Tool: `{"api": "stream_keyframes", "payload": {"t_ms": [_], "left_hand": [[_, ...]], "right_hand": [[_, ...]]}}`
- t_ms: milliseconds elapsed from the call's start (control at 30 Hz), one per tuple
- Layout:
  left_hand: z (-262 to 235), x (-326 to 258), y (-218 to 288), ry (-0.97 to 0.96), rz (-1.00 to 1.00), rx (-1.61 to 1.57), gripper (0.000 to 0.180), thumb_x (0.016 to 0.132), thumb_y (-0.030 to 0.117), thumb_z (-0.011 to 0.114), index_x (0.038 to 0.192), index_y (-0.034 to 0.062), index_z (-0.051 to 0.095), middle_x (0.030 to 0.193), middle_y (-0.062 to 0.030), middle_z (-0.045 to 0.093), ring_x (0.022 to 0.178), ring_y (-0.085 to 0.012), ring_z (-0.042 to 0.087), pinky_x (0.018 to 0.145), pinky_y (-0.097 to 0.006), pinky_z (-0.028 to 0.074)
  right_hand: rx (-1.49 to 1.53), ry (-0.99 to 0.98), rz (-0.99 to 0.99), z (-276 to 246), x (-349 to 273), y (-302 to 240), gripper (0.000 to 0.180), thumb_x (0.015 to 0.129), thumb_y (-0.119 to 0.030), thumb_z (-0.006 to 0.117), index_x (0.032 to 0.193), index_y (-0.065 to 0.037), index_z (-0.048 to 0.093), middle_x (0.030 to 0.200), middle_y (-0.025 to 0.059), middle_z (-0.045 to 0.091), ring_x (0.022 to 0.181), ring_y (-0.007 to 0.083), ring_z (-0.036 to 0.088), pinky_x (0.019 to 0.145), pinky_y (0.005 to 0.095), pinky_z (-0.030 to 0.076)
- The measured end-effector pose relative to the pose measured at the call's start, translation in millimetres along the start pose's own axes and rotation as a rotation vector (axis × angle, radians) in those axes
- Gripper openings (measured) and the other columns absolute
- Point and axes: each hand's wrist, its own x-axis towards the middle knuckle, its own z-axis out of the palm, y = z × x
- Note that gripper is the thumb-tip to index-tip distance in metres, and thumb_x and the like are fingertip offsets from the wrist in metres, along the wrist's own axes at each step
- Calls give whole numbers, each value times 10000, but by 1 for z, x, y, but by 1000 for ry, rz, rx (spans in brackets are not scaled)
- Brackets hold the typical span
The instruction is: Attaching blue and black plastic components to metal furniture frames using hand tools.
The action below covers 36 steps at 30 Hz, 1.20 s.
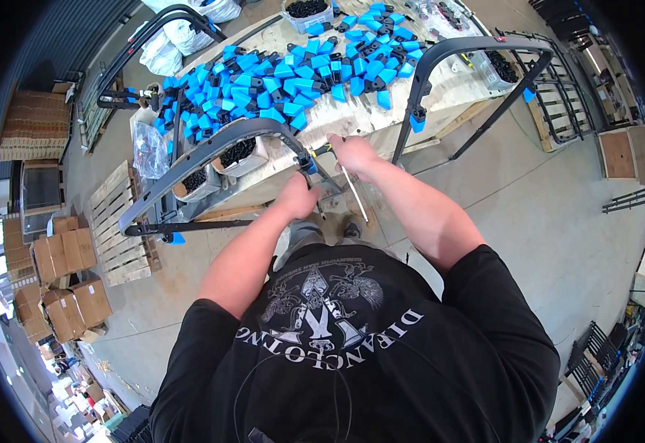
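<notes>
A black curved tubular frame [211, 144] stands at the near edge of the table, and a small blue piece [308, 164] sits at its right end. Just below that piece, my left hand [298, 196] is closed around the frame's lower part; its fingertips are partly hidden. My right hand [353, 155] is closed on a tool with a yellow and black handle [323, 149], which points left at the blue piece. A thin white rod [355, 196] slants down from below my right hand; what holds its upper end is hidden.
Many blue and black plastic parts [278, 77] are heaped on the wooden table [337, 122]. Boxes of small black parts [241, 155] line its near edge. Another black frame [477, 44] leans over the right side. A wooden pallet [121, 225] and cardboard boxes [64, 251] lie left.
</notes>
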Motion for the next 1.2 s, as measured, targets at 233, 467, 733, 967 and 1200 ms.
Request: {"api": "stream_keyframes", "payload": {"t_ms": [233, 467, 733, 967, 1200], "left_hand": [[-44, -19, 14, -442, -209, -1702, 226, 900, 162, 649, 1049, -4, 614, 779, -92, 666, 663, -230, 652, 619, -384, 543], [-47, -10, 32, -486, -108, -724, 333, 884, 172, 660, 1109, -55, 564, 877, -109, 700, 687, -192, 633, 630, -297, 501], [1, -6, 12, 45, -20, 24, 216, 897, 99, 582, 1020, -74, 617, 881, -211, 711, 860, -280, 735, 732, -417, 581], [-33, -14, 5, -500, -42, -1190, 160, 906, 120, 588, 990, 2, 654, 852, -137, 718, 745, -245, 725, 637, -364, 563], [-36, 3, 3, -479, -100, -956, 304, 908, 188, 577, 1057, -77, 587, 903, -128, 715, 796, -263, 708, 699, -387, 566]], "right_hand": [[293, -24, -119, 0, 16, 27, 563, 1016, -445, 480, 1223, 76, 525, 916, 150, 661, 692, 228, 613, 632, 423, 514], [245, 130, 93, 17, 11, 18, 595, 992, -460, 538, 1221, 87, 508, 941, 181, 648, 728, 262, 618, 584, 453, 517], [63, 304, -101, 34, 2, 17, 640, 879, -444, 737, 1133, 111, 546, 949, 202, 670, 853, 235, 631, 755, 380, 510], [84, 271, -58, 33, -3, 15, 675, 883, -453, 721, 1143, 143, 541, 1048, 278, 679, 955, 343, 690, 827, 419, 530], [40, 346, -146, 31, 10, 29, 674, 876, -472, 725, 1114, 134, 550, 1017, 289, 677, 945, 366, 690, 824, 430, 533]]}}
